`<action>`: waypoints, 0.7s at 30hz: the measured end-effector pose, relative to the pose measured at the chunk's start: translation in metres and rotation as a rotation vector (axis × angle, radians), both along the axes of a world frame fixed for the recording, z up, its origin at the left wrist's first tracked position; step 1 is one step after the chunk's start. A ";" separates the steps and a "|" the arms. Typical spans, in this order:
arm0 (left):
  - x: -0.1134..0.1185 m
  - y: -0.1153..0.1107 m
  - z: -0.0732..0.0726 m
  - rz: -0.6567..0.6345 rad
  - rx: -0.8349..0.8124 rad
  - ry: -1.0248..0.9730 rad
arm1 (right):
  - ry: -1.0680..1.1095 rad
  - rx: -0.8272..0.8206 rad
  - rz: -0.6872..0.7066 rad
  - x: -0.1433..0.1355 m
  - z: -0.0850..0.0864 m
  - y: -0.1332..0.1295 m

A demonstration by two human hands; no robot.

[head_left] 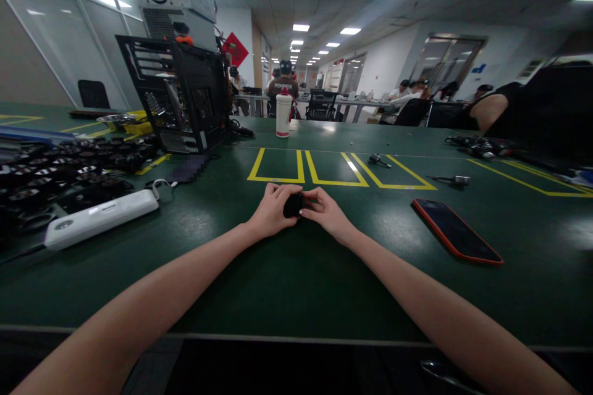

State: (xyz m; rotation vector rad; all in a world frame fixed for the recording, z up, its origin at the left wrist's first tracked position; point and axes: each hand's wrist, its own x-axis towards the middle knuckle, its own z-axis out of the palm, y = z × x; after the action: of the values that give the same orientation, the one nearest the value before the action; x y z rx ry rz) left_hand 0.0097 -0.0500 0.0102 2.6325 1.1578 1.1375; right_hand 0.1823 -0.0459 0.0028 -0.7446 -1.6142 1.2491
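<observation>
Just in front of the yellow taped boxes, my left hand is closed around a small black round part. From the other side my right hand pinches at the same part with thumb and fingertips. Its exact kind is too dark and too covered by fingers to make out. Both forearms reach in over the green table. Farther right, a small black and metal part lies in the right taped box, and another with a thin shaft rests beyond that box.
An orange-cased phone lies to the right. At left are a white power strip, a heap of black parts and an open black computer case. A white bottle stands at the back. Several people sit farther off.
</observation>
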 end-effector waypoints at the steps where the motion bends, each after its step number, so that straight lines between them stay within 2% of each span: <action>1: 0.000 0.000 0.000 0.005 -0.003 -0.003 | 0.000 0.004 0.002 0.000 0.000 -0.001; 9: 0.000 0.001 0.000 0.004 -0.003 -0.008 | -0.060 -0.022 -0.109 -0.003 0.004 0.001; 13: 0.000 0.000 0.000 -0.003 0.000 -0.008 | -0.054 -0.060 -0.060 -0.001 0.000 0.004; 17: -0.001 -0.001 0.002 -0.010 -0.008 0.003 | -0.009 -0.023 0.002 0.000 -0.002 0.002; 21: -0.001 -0.001 0.002 0.004 -0.014 0.009 | -0.031 -0.007 -0.026 0.000 0.000 0.000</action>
State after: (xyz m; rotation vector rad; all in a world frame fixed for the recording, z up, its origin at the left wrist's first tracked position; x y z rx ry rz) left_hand 0.0087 -0.0511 0.0118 2.6286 1.1689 1.1155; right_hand 0.1820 -0.0464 0.0029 -0.7907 -1.6204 1.2307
